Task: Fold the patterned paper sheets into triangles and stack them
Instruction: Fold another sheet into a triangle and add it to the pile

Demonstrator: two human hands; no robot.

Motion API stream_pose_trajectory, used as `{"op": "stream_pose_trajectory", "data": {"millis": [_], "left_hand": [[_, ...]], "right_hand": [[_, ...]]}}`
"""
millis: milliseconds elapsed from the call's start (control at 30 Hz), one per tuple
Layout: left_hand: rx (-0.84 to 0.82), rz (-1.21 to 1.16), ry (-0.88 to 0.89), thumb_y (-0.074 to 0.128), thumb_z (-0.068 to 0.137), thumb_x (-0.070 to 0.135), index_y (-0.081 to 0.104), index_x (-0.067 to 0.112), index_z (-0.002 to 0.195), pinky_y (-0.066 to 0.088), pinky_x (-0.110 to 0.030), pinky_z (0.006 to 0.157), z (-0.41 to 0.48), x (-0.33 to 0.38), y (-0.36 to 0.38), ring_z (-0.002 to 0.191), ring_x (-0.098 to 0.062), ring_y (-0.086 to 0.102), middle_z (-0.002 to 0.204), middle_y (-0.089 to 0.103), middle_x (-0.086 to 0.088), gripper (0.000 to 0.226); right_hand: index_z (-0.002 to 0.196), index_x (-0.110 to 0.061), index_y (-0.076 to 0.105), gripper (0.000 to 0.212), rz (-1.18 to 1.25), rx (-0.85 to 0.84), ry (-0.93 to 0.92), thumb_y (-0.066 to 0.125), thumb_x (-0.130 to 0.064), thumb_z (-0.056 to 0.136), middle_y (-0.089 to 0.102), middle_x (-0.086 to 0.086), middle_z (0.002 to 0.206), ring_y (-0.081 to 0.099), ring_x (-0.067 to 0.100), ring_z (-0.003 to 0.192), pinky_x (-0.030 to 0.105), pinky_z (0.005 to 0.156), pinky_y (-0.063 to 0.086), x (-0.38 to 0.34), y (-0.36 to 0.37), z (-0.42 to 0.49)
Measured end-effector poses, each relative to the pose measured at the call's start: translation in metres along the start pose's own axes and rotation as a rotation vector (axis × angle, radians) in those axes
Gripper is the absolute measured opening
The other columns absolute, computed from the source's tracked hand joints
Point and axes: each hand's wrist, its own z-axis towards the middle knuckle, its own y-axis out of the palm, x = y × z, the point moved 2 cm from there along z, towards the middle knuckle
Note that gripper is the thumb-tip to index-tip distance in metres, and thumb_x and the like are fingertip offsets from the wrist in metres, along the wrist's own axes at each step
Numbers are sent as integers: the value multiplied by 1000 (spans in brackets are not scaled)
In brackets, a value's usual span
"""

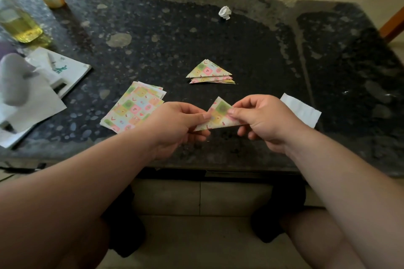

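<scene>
A folded triangle of patterned paper (219, 113) is held just above the dark table between both hands. My left hand (177, 122) pinches its left corner and my right hand (260, 120) pinches its right side, thumb on top. Farther back at the table's middle lies a stack of folded triangles (209, 72), edges slightly fanned. A pile of flat patterned sheets (133, 109) lies to the left, partly covered by my left hand.
The dark speckled table (240, 39) carries a crumpled white paper ball (225, 12) at the back, a white slip (301, 109) right of my right hand, papers and a booklet (61, 72) at left, and a bottle of yellow liquid (19, 26).
</scene>
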Motion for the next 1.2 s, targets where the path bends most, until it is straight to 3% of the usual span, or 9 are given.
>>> {"op": "stream_pose_trajectory", "data": {"millis": [200, 300, 367, 500, 700, 800, 933, 1033, 1200], "left_hand": [[197, 844, 287, 81, 86, 31, 61, 30, 84, 49, -25, 64, 15, -7, -10, 71, -6, 65, 79, 71, 8, 20], [135, 1011, 372, 75, 90, 30, 65, 31, 89, 41, -12, 65, 16, -11, -10, 82, -3, 61, 83, 63, 15, 10], [110, 1104, 424, 70, 94, 31, 70, 28, 99, 39, -12, 70, 18, -17, -11, 90, -6, 57, 87, 60, 17, 6], [161, 1334, 560, 60, 98, 42, 71, 29, 114, 39, -29, 93, 21, -26, -10, 105, -17, 44, 108, 51, 7, 23], [28, 1684, 615, 48, 99, 28, 68, 26, 122, 38, -32, 92, 4, -19, 8, 110, -20, 40, 119, 47, 4, 30], [-97, 1903, 572, 41, 98, 29, 51, 17, 139, 36, -36, 90, -15, -27, 17, 116, -24, 39, 134, 42, -4, 44], [-64, 1996, 520, 36, 101, 42, 42, 16, 144, 32, -39, 89, -29, -33, 16, 117, -25, 39, 137, 39, -4, 51], [-36, 1972, 527, 32, 103, 51, 47, 19, 140, 33, -41, 96, -27, -29, 17, 122, -23, 39, 137, 42, -2, 52], [-38, 1968, 514, 29, 104, 58, 50, 21, 140, 34, -40, 98, -23, -27, 9, 123, -22, 39, 138, 43, 3, 56]], "right_hand": [[94, -20, 71, 15, -199, -31, -11, 83, -19, 87, 75, 1, 81, 67, 6, 57, 22, 50, 50, 10, 10, 14], [97, -25, 71, 19, -421, -44, -67, 83, -35, 86, 73, -7, 90, 69, 7, 77, 26, 67, 55, 11, 16, 21], [100, -27, 71, 19, -538, -40, -97, 80, -38, 88, 69, -10, 95, 65, 8, 86, 29, 77, 56, 9, 20, 25], [97, -31, 65, 13, -676, -25, -91, 76, -33, 92, 65, -10, 96, 61, 9, 87, 28, 75, 55, 7, 25, 26], [90, -31, 59, 20, -893, 70, -185, 76, -43, 89, 52, -9, 99, 57, 13, 86, 31, 69, 49, -1, 30, 19], [76, -26, 65, 21, -871, -63, -114, 76, -39, 88, 65, -6, 82, 64, 17, 82, 31, 67, 50, -1, 40, 17], [81, -20, 77, 27, -749, -205, 76, 76, -46, 88, 75, -3, 66, 72, 18, 72, 34, 73, 57, 2, 42, 19], [92, -14, 78, 37, -692, -240, 184, 76, -50, 88, 75, -4, 64, 58, 17, 52, 34, 67, 50, -2, 38, 21], [97, -14, 75, 33, -654, -264, 289, 71, -46, 94, 73, -7, 61, 51, 11, 47, 28, 59, 42, -5, 35, 24]]}}
